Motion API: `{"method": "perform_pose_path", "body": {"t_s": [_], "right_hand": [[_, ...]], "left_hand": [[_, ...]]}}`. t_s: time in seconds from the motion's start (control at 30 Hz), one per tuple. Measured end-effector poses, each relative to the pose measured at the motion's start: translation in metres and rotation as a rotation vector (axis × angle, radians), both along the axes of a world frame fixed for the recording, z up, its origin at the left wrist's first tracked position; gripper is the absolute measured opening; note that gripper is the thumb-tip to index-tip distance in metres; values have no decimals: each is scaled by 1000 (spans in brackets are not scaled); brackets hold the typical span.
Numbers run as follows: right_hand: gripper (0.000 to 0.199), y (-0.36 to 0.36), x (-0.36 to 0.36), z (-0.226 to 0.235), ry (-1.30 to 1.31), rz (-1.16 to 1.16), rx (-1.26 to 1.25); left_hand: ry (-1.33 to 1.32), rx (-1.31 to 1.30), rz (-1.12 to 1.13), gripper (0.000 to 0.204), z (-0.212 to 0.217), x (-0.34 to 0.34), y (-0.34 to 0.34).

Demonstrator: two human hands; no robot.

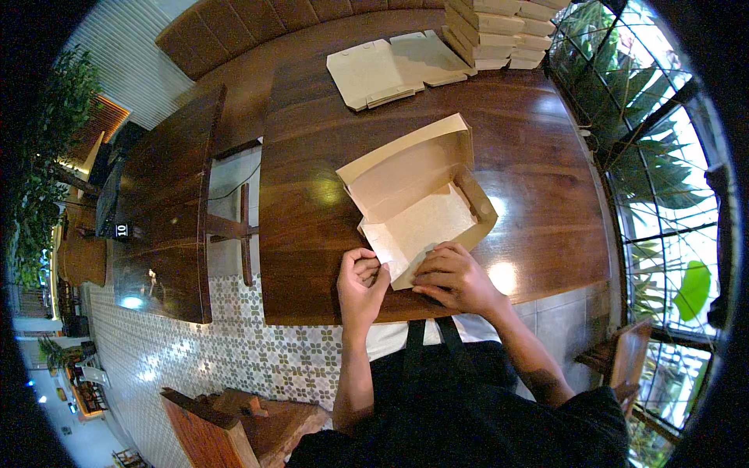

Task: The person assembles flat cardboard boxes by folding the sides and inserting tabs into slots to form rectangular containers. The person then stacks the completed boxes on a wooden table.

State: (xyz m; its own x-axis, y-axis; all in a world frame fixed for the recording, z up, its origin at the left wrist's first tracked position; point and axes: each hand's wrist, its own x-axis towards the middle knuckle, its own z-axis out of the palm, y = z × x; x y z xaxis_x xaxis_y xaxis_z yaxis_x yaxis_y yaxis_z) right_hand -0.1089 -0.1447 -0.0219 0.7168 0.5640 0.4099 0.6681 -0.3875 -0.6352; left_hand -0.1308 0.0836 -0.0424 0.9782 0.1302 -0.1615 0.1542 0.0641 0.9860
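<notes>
Left hand: fingers curled in, thumb against fingers, pinching the near-left corner of the box; (pixel 363 290) hand at its short end.
Right hand: fingers bunched and narrow, (pixel 456 279) holding the low front wall.
Cardboard box: brown, (pixel 421 226) on the table's near part, ahead of both hands; body open, lid raised at the far side.
Long axis: slanted, near-left to far-right; box lies ahead and right of the left hand, ahead and slightly left of the right.
Nearer hand: both touch; the right is closer to the box's middle.
Wooden table: dark, glossy (pixel 304 210).
Flat cardboard piece: unfolded, beyond the box (pixel 398 66).
Stacked boxes: pale, several layers, far right corner (pixel 511 35).
Upholstered bench: brown, behind the table (pixel 257 31).
Second table: dark wood, to the left (pixel 168 210).
</notes>
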Motion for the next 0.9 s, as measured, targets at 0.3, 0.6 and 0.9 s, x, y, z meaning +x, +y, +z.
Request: {"method": "perform_pose_path", "body": {"t_s": [0.3, 0.6, 0.9], "right_hand": [[20, 21, 1, 5, -131, -97, -194], [12, 27, 13, 20, -28, -210, 57], [15, 52, 11, 25, 112, -502, 26]], "left_hand": [[102, -80, 41, 36, -2, 1, 9], [143, -97, 9, 45, -2, 6, 17], [116, -284, 150, 42, 12, 1, -10]]}}
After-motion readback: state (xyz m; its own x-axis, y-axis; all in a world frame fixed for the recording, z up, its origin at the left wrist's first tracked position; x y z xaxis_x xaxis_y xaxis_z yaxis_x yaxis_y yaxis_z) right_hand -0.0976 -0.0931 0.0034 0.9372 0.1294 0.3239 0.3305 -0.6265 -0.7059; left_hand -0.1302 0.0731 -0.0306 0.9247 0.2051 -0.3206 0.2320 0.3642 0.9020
